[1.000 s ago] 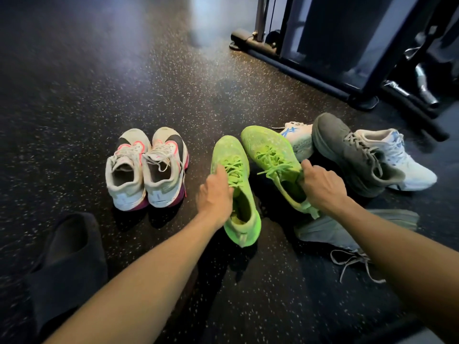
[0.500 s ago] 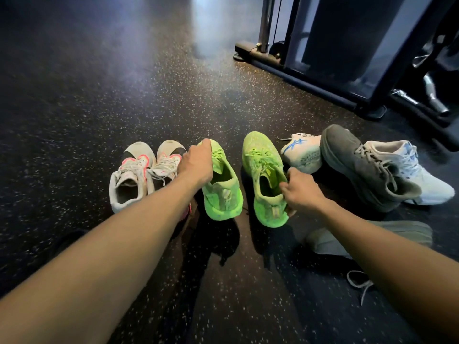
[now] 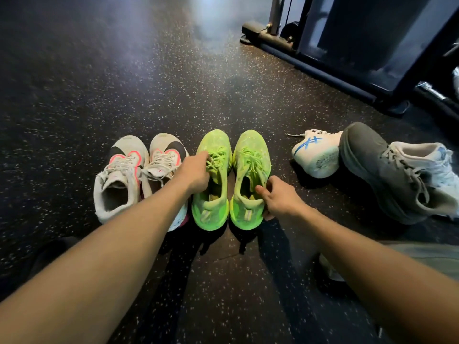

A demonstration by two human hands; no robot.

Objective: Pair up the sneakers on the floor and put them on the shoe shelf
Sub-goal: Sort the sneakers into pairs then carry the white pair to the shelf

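Now side by side, toes toward 12 o'clock: green sneakers (image 3: 249,180) on the floor (image 3: 74,95), no longer splayed as before. Left hand (image 3: 195,173) grip closed on left shoe's tongue, right hand (image 3: 279,197) pinching right shoe's collar. White-pink pair (image 3: 124,180) at 9 o'clock.

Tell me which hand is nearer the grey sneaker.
Right. The right hand grips the heel of a green sneaker, a gap from the grey sneaker. The left hand holds the other green sneaker, farther away.
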